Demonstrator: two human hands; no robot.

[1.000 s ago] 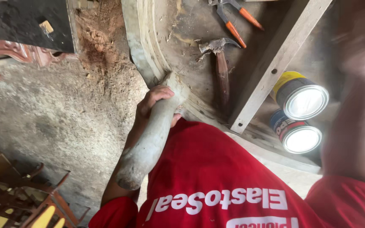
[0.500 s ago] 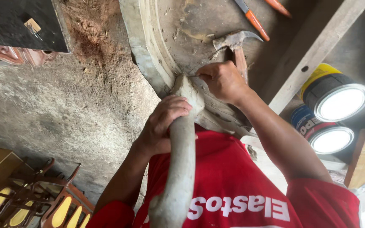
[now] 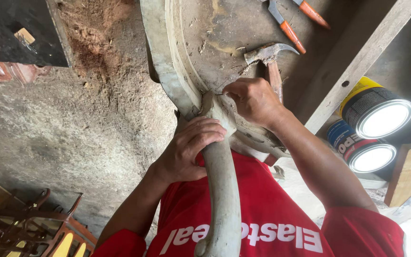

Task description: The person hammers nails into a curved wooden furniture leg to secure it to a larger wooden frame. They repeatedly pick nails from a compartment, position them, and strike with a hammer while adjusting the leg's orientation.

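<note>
Hidden: tiny thing in right hand (image 3: 254, 99) pinch, too small to tell.
Left hand (image 3: 190, 149): fingers wrapped tight round grey curved leg (image 3: 223, 190).
Leg: touching round frame (image 3: 167, 62), hammer (image 3: 268, 59) at 1 o'clock.

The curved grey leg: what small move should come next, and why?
Probably press the small nail into the leg top. The right hand pinches it there, the left hand grips the curved grey leg against the round frame, and the claw hammer lies untouched nearby.
</note>
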